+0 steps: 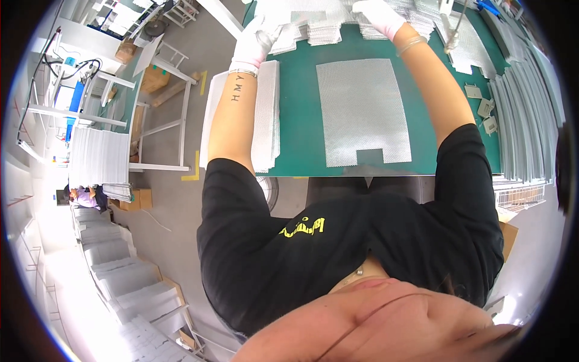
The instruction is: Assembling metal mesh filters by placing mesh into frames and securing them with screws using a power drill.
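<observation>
Both my hands wear white gloves and reach to the far side of the green table. My left hand is by the left end of the far piles of silvery mesh sheets; its fingers blend into the white sheets. My right hand points leftward, its fingers closed at the edge of a mesh sheet between my hands. The upper picture edge cuts this sheet off. A single mesh sheet, with a notch in its near edge, lies flat in front of me. Under my left forearm sits a stack of mesh sheets.
Small pale metal pieces lie at the table's right, beside a long row of grey sheets. A thin rod rises at far right. Left across the floor stand a white-framed bench, stacked sheets and another person.
</observation>
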Motion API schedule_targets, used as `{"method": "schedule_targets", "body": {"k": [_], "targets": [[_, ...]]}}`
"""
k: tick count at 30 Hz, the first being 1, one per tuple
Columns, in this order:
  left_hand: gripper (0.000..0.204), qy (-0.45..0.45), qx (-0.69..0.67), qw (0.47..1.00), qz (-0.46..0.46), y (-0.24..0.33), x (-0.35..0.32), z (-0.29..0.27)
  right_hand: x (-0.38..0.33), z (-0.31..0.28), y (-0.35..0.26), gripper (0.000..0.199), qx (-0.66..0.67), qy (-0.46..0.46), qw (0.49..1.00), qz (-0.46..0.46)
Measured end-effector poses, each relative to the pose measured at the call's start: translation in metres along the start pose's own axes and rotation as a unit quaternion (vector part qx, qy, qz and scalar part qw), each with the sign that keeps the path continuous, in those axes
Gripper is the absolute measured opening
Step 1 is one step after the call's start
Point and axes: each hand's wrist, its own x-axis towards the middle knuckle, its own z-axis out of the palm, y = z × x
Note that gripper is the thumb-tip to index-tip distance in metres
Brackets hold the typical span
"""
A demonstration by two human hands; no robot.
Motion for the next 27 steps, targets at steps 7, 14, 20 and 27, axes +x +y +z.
{"method": "schedule_targets", "body": {"k": [7,14,20,27], "targets": [[0.034,-0.088,0.285,0.946,0.127,-0.004,-0.080,0.003,-0.079,0.020,-0.017,0.039,-0.181,0.040,0.975,-0.126],[0.038,0.107,0.440,0.889,-0.075,-0.071,-0.289,0.053,-0.270,0.060,-0.020,0.041,-0.356,0.077,0.928,-0.084],[0.057,0.111,0.636,0.762,-0.053,-0.132,-0.302,0.070,-0.346,0.061,0.014,0.050,-0.352,0.170,0.915,0.098],[0.070,0.063,0.746,0.662,-0.041,-0.154,-0.288,0.052,-0.338,0.047,0.040,0.051,-0.387,0.144,0.905,0.097]]}}
